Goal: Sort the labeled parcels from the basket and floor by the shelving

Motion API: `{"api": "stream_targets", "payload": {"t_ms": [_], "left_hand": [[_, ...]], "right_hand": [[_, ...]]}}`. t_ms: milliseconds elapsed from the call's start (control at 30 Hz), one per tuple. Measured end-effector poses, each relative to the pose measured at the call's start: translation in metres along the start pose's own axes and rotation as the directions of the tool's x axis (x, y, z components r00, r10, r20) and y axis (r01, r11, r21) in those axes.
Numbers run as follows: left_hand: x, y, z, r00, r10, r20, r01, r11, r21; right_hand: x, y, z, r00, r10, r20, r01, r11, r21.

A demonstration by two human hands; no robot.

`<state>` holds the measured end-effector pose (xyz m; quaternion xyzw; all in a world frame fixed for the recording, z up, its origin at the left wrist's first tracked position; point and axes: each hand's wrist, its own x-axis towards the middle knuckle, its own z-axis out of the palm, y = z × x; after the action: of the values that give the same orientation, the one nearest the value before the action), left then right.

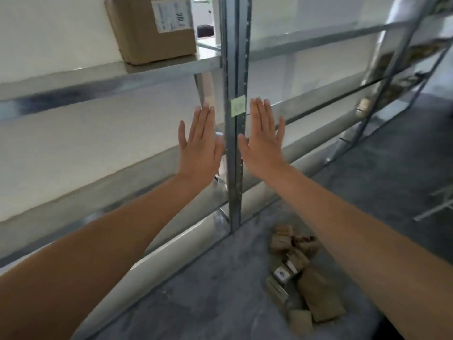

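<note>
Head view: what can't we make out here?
All head view.
cardboard box: top cut off by upper edge; label print blurred.
parcel pile: labels too small and blurred; count unclear.
green note on shelf post: writing blurred.
basket: not in frame.

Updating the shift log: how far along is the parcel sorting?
Looks done: one labeled cardboard box sits on the upper shelf. In hand: nothing; the left hand and right hand are raised, open and empty, either side of the shelving upright. Left: a pile of brown wrapped parcels lies on the floor near the upright's foot. No basket is in view.
</note>
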<state>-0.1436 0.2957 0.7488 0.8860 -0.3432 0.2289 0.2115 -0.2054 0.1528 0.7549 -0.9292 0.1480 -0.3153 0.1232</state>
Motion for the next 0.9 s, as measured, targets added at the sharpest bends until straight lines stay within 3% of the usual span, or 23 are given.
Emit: {"api": "stream_targets", "payload": {"t_ms": [233, 500, 667, 900], "left_hand": [[0.014, 0.097, 0.075, 0.973, 0.204, 0.11, -0.184, 0.968, -0.169], [0.021, 0.173, 0.144, 0.897, 0.388, 0.213, -0.313, 0.896, -0.314], [0.043, 0.196, 0.192, 0.855, 0.463, 0.233, -0.35, 0.847, -0.399], [0.079, 0.194, 0.286, 0.77, 0.518, 0.373, -0.319, 0.818, -0.478]], "right_hand": [[-0.051, 0.105, -0.053, 0.982, 0.178, -0.068, -0.183, 0.979, -0.092], [-0.099, 0.199, -0.081, 0.901, 0.42, -0.106, -0.433, 0.875, -0.216], [-0.103, 0.241, -0.063, 0.83, 0.544, -0.125, -0.556, 0.79, -0.259], [-0.087, 0.295, 0.001, 0.717, 0.693, -0.072, -0.683, 0.679, -0.271]]}}
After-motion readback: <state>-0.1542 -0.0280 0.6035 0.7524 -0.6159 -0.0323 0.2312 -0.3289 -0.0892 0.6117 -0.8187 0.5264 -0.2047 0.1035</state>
